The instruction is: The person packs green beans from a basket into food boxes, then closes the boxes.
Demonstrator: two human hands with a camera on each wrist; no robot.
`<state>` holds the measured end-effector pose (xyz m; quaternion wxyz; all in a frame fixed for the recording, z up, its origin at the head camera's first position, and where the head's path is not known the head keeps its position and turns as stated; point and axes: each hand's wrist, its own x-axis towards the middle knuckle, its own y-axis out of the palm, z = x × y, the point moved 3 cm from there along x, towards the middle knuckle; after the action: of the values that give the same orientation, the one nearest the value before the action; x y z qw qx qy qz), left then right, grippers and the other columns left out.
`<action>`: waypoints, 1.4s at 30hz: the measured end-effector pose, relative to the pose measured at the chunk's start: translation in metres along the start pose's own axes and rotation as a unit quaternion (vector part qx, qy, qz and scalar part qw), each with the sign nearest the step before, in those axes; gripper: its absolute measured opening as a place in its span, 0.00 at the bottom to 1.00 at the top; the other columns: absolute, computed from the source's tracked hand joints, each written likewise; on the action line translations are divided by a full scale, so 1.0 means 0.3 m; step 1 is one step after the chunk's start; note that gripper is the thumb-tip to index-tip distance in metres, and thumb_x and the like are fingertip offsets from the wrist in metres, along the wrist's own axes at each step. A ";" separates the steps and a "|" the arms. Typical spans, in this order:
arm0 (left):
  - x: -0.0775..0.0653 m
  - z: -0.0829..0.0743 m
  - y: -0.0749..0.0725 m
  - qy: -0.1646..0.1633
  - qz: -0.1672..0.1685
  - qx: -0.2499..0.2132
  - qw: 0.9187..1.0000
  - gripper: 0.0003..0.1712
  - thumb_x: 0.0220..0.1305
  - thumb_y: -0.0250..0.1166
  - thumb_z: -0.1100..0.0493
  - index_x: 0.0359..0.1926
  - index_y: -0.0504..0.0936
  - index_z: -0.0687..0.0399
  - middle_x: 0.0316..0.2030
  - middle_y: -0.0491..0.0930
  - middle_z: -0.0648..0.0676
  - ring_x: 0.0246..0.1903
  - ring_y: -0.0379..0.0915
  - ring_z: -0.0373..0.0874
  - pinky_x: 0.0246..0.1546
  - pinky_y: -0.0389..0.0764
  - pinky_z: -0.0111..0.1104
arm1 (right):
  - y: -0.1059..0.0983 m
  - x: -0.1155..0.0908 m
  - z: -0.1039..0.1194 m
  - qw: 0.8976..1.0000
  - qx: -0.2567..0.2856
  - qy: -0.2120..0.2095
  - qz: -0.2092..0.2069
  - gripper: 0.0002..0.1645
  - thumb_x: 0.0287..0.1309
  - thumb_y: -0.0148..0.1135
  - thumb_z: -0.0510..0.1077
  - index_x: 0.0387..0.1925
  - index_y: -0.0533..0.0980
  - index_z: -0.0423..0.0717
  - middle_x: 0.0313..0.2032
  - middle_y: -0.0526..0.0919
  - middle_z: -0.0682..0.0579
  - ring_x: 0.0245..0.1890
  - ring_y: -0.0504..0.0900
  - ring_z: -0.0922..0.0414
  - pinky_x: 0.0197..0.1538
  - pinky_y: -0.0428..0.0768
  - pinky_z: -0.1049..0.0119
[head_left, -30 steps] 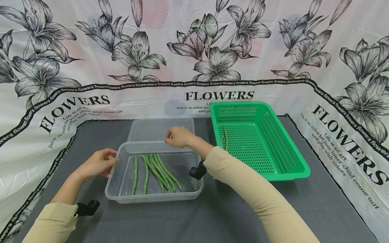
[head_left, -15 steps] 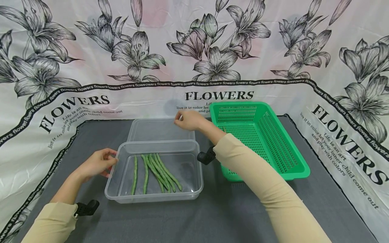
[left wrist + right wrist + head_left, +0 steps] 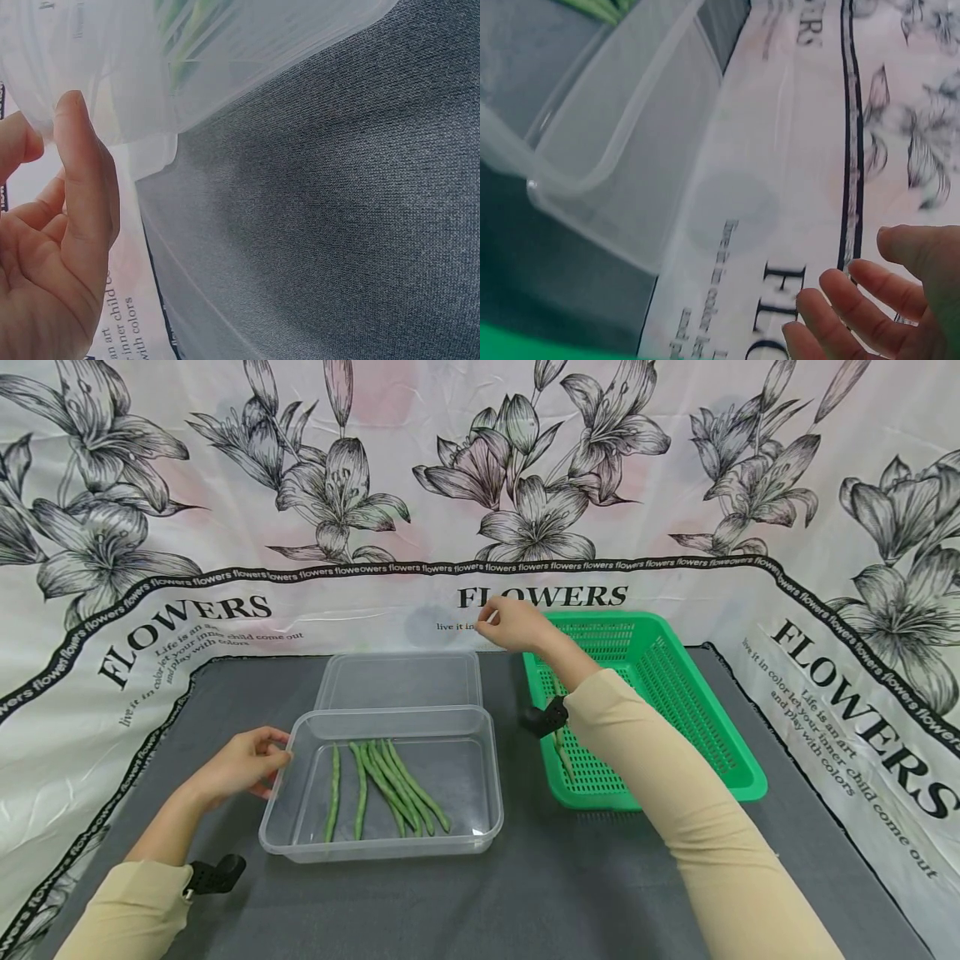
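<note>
In the head view a clear plastic box (image 3: 382, 847) stands left of centre, with several green beans (image 3: 401, 789) lying lengthwise on its bottom. My left hand (image 3: 238, 766) holds the box's left rim; the left wrist view has thumb and forefinger (image 3: 77, 142) at that edge. My right hand (image 3: 517, 625) is raised near the back left corner of the green basket (image 3: 731, 793), holding nothing, its fingers (image 3: 862, 304) loosely bent. A few beans (image 3: 562, 756) lie along the basket's left side, partly hidden by my right wrist and its black camera.
Behind the box lies a clear flat lid (image 3: 397, 681) on the grey cloth (image 3: 360, 910). A white curtain (image 3: 337, 610) printed with flowers closes off the back and both sides. The basket stands a short gap right of the box.
My right hand has moved from over the box's back rim, up and to the right, to the basket's back left corner. My left hand, the box and its beans have stayed put.
</note>
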<state>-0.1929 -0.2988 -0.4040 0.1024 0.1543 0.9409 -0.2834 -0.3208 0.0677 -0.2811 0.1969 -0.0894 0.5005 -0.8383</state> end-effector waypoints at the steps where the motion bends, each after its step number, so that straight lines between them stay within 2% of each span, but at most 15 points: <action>1: 0.000 -0.001 0.000 0.000 0.000 0.000 1.000 0.26 0.67 0.53 0.58 0.60 0.59 0.70 0.28 0.72 0.56 0.25 0.72 0.42 0.26 0.82 0.38 | -0.007 -0.002 -0.014 1.000 0.001 0.005 -0.005 0.18 0.65 0.49 0.49 0.49 0.72 0.42 0.47 0.78 0.43 0.31 0.80 0.51 0.35 0.79 0.62; 6: -0.002 0.000 0.000 0.004 0.000 -0.003 1.000 0.27 0.67 0.53 0.58 0.60 0.59 0.71 0.30 0.72 0.57 0.26 0.72 0.42 0.26 0.82 0.38 | -0.034 -0.013 -0.078 0.999 0.014 0.030 -0.021 0.19 0.65 0.48 0.49 0.51 0.72 0.42 0.47 0.77 0.42 0.27 0.79 0.53 0.36 0.79 0.61; 13: -0.004 0.001 -0.001 0.005 0.002 -0.004 1.000 0.27 0.67 0.53 0.58 0.61 0.59 0.71 0.32 0.72 0.58 0.26 0.72 0.42 0.27 0.82 0.39 | -0.049 -0.026 -0.156 0.997 0.016 0.058 -0.044 0.20 0.65 0.48 0.48 0.52 0.71 0.40 0.49 0.76 0.40 0.34 0.79 0.49 0.42 0.76 0.57; 18: -0.005 0.001 0.000 0.004 0.001 -0.002 1.000 0.27 0.67 0.53 0.58 0.60 0.59 0.70 0.32 0.72 0.59 0.26 0.72 0.42 0.27 0.82 0.38 | -0.042 -0.033 -0.209 0.996 0.021 0.077 -0.050 0.20 0.64 0.47 0.48 0.51 0.70 0.39 0.48 0.77 0.39 0.36 0.79 0.46 0.42 0.75 0.56; 24: -0.004 0.002 0.001 0.007 0.000 0.000 1.000 0.27 0.67 0.53 0.58 0.60 0.59 0.70 0.32 0.73 0.59 0.26 0.72 0.43 0.26 0.82 0.38 | -0.035 -0.045 -0.266 0.994 0.021 0.098 -0.051 0.21 0.64 0.47 0.48 0.52 0.70 0.38 0.51 0.75 0.38 0.38 0.80 0.44 0.48 0.75 0.53; 31: -0.005 0.002 0.000 0.003 -0.001 0.000 1.000 0.26 0.67 0.53 0.58 0.60 0.59 0.70 0.31 0.73 0.59 0.26 0.72 0.43 0.26 0.82 0.38 | 0.015 -0.063 -0.346 0.990 0.042 0.131 -0.022 0.24 0.66 0.46 0.49 0.57 0.68 0.39 0.53 0.74 0.38 0.35 0.83 0.46 0.42 0.80 0.57; 42: -0.002 0.002 -0.002 -0.002 0.001 -0.001 1.000 0.27 0.67 0.53 0.58 0.60 0.59 0.70 0.31 0.73 0.58 0.26 0.72 0.43 0.26 0.82 0.39 | 0.109 -0.081 -0.461 0.982 0.067 0.177 0.005 0.26 0.66 0.46 0.49 0.59 0.64 0.37 0.43 0.75 0.38 0.38 0.82 0.44 0.40 0.82 0.57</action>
<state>-0.1924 -0.2998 -0.4040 0.1044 0.1546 0.9408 -0.2830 -0.3388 0.1753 -0.3754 0.1146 0.0761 0.4704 -0.8717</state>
